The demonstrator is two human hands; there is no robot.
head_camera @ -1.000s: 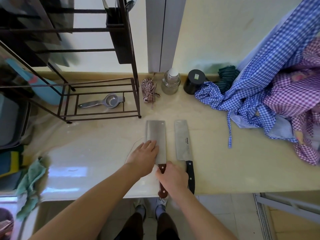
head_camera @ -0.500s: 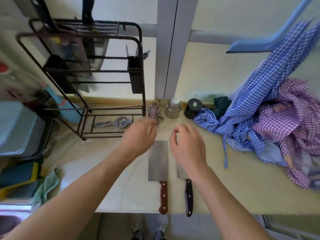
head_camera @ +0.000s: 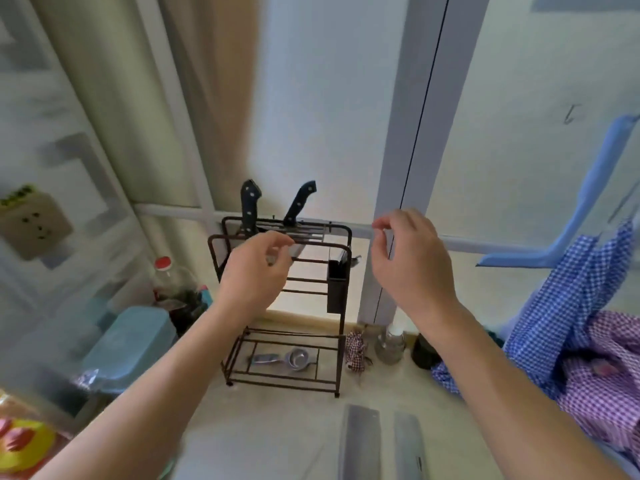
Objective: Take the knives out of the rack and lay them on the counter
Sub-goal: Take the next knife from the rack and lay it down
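Observation:
A dark wire rack (head_camera: 341, 372) stands on the counter against the wall. Two black knife handles stick up from its top slots, one on the left (head_camera: 250, 206) and one on the right (head_camera: 300, 203). My left hand (head_camera: 256, 271) is raised in front of the rack's top rail, just below the left handle, fingers curled and holding nothing. My right hand (head_camera: 410, 263) hovers to the right of the rack, empty, fingers loosely curled and apart. Two cleaver blades lie side by side on the counter at the bottom, one on the left (head_camera: 360, 441) and one on the right (head_camera: 408, 445); their handles are out of frame.
A metal squeezer (head_camera: 287, 359) lies on the rack's bottom shelf, and a black cutlery holder (head_camera: 336, 289) hangs on its right side. A small checked pouch (head_camera: 356, 351), a glass bottle (head_camera: 391, 342) and a dark jar (head_camera: 424, 351) stand by the wall. Checked cloths (head_camera: 585, 341) pile at right; a blue tub (head_camera: 131, 344) sits left.
Both hands have left the cleavers on the counter and risen toward the rack's top. The view has tilted up, so the knife handles in the rack now show.

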